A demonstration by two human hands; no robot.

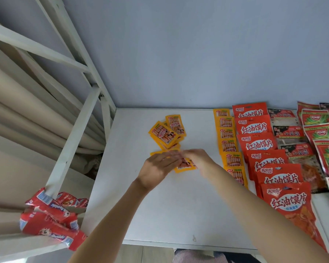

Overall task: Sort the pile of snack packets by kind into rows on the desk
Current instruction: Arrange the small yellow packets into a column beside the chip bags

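The left hand [157, 168] and the right hand [199, 160] meet near the centre of the white desk [179, 205], fingers curled onto the same small yellow snack packet [185, 165], which lies low over the desk top. Both hands pinch it, the left from 9 o'clock, the right from 3 o'clock; the right hand is blurred, so how its fingers lie is hard to read.

At 12 o'clock from the hands lies the unsorted pile of yellow packets [167, 132], overlapping and tilted at different angles. At 3 o'clock, just beside the right forearm, a row of yellow packets [228, 143] runs from the wall toward the near edge, each overlapping the next. Just beyond it, touching at the edges, stands a row of larger red packets [264, 158] with white and red lettering, the nearest one the biggest in view. Farther toward 3 o'clock is a row of clear packets with dark red labels [292, 141], then a row of red packets with green print [321, 133] at the frame's edge.

At 8 o'clock, off the desk, crumpled red wrappers [49, 217] sit against a white metal frame [74, 130].
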